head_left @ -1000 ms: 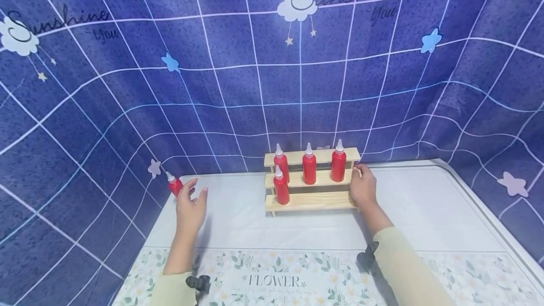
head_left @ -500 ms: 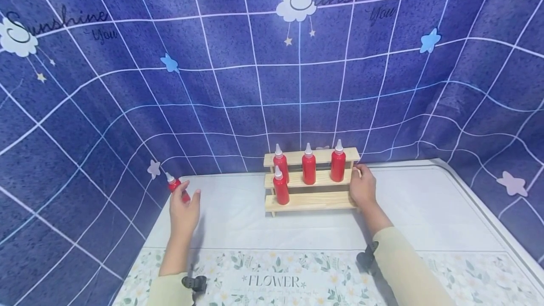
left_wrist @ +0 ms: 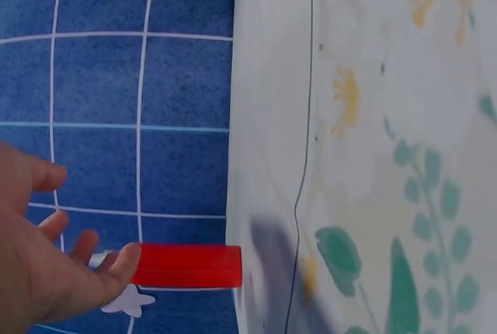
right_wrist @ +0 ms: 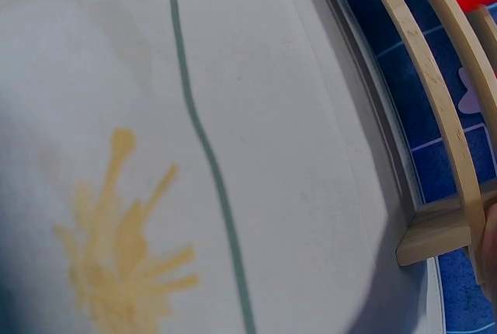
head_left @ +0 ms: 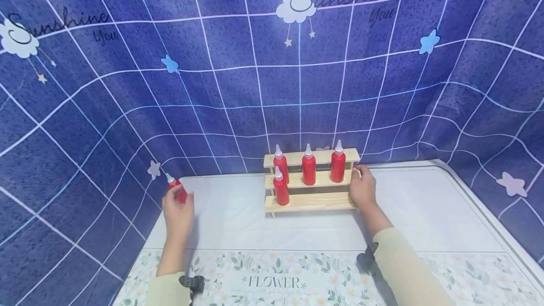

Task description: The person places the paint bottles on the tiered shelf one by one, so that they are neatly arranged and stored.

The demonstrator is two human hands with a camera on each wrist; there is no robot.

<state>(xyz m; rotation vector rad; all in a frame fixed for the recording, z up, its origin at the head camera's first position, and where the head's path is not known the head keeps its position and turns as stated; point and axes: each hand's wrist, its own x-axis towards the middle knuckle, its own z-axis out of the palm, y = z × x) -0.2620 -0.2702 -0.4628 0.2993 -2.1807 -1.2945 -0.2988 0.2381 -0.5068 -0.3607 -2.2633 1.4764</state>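
Observation:
On the far left in the head view stands a red squeeze bottle (head_left: 182, 196) with a pale pointed cap. My left hand (head_left: 177, 216) is right at it, fingers spread and loosely bent, thumb apart on the near side. The left wrist view has the fingers (left_wrist: 124, 264) overlapping the upper part of the bottle (left_wrist: 190, 266). My right hand (head_left: 363, 188) grips the right end of a three-tier wooden rack (head_left: 318, 200). Only an edge of that hand (right_wrist: 491, 260) shows in the right wrist view, beside the rack's end.
Three red bottles (head_left: 309, 171) stand along the rack's middle tier; another bottle (head_left: 281, 190) is on the lowest tier at the left. A blue gridded curtain (head_left: 221, 84) surrounds the white table (head_left: 231, 211), whose near part has a flowered "FLOWER" print (head_left: 272, 280).
My left hand has moved left and slightly down to the lone bottle, its fingers and thumb coming up around it. The right hand, rack and bottles have stayed put.

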